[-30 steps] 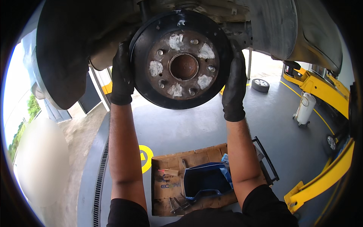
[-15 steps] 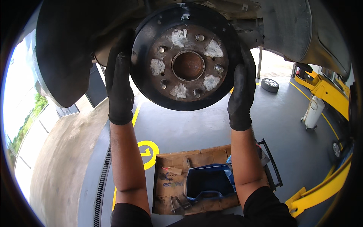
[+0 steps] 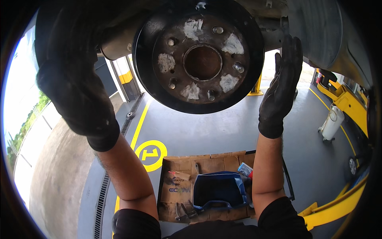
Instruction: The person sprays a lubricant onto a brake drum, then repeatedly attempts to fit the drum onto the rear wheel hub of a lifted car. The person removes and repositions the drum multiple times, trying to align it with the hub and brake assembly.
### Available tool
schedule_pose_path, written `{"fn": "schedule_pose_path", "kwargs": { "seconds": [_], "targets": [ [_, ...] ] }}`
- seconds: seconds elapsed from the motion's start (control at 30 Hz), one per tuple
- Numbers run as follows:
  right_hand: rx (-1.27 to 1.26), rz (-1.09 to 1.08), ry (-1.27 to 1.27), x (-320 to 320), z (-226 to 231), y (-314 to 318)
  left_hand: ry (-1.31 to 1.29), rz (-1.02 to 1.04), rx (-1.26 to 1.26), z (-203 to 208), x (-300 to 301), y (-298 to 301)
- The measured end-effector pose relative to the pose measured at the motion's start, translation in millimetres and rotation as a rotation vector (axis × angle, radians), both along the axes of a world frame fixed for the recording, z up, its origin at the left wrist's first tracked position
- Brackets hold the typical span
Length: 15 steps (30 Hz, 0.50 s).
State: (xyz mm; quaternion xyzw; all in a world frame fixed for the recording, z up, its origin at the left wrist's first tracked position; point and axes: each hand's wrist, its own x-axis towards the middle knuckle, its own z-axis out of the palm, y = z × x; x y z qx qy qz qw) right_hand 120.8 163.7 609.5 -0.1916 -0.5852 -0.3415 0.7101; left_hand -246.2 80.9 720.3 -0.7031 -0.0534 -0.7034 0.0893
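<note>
A round brake drum (image 3: 167, 85) with a black outer ring and a rusty face is mounted at the top middle. Several wheel studs stick out of its face, between whitish patches and around a central hole. To the right of the drum is my right hand (image 3: 281, 85), in a black glove, held upright with the fingers stretched and nothing in them. My left hand (image 3: 81, 101), gloved too, is raised to the left, well apart from the drum. Its fingers look spread but are blurred against the dark fender liner (image 3: 59, 47). Neither hand touches the drum.
Below stands a cardboard-lined cart (image 3: 169, 161) with a blue-edged bin (image 3: 219, 189) and several dark tools (image 3: 185, 211). A yellow lift arm (image 3: 338, 205) reaches in at lower right. A white tank on wheels (image 3: 331, 124) stands on the right. A drain grate (image 3: 101, 199) runs along the left floor.
Both hands have come away from the drum's sides, the left outward to the left and the right outward to the right. The drum stays up on its own.
</note>
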Motion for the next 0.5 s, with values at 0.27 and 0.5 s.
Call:
{"fn": "schedule_pose_path", "kwargs": {
  "seconds": [0.27,0.5],
  "targets": [
    [0.129,-0.061,-0.031,4,55,-123,-0.057,-0.329,0.273,-34,35,-97],
    [0.003,0.010,-0.078,-12,77,-16,-0.061,0.311,0.223,-35,51,59]
  ]
}}
